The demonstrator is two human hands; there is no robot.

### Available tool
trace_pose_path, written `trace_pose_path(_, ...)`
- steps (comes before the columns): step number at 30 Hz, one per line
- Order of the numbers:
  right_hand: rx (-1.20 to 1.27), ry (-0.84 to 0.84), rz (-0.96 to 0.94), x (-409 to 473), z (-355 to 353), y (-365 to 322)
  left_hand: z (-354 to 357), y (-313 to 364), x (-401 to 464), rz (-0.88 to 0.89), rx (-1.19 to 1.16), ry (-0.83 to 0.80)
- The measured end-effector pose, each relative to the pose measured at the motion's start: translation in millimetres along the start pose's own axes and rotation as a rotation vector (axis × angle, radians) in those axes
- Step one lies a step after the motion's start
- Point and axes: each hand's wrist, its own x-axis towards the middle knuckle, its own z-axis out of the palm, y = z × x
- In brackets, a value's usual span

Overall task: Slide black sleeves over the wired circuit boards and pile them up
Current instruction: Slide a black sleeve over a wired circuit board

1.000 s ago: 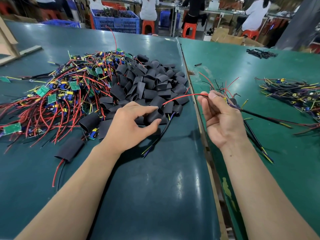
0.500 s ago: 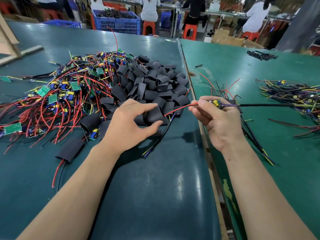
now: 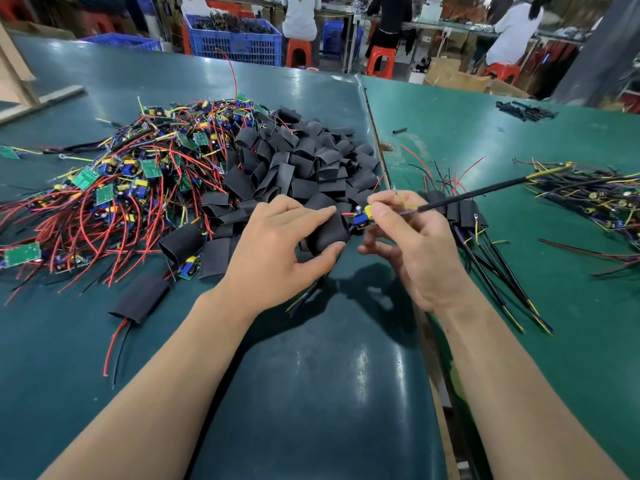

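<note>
sleeves [image 3: 304, 168]: black
boards [image 3: 86, 177]: green
wires [image 3: 79, 220]: red, yellow, black
bench [image 3: 311, 393]: dark green
crate [image 3: 235, 43]: blue
stools [image 3: 381, 60]: orange

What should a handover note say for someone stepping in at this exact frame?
Left hand grips a black sleeve, its mouth facing right. Right hand pinches a wired circuit board at that mouth, not yet inside. Unsleeved boards lie tangled at left beside the loose sleeves. Finished pile sits right of the hands. Done: several boards sleeved. Left: push this board in, pile it, then work through the heap.
</note>
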Motion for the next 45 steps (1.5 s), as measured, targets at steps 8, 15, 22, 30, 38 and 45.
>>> trace_pose_path(8, -0.071, -0.031, -0.068, -0.3, -7.0, -1.7, -1.0, 0.1, 0.2, 0.012, 0.018, -0.047)
trace_pose_path(15, -0.118, -0.040, -0.089, -0.6, -7.7, -1.9, 0.5, -1.6, -0.2, 0.004, -0.047, -0.121)
trace_pose_path(22, -0.077, 0.061, -0.104, -0.3, -2.9, 0.7, 2.5, -0.8, -0.6, 0.002, -0.062, -0.075)
trace_pose_path(30, -0.032, 0.024, -0.031, -0.5, -4.3, -1.9, 1.5, 1.3, -1.3, 0.049, -0.108, -0.002)
trace_pose_path(38, -0.083, 0.060, -0.045, 0.1, -4.7, -0.4, 2.5, 2.9, -1.4, 0.022, -0.169, -0.023)
trace_pose_path(45, -0.014, 0.039, 0.027, -0.3, -4.8, -2.0, 3.3, 6.2, -1.1, -0.038, -0.140, 0.043)
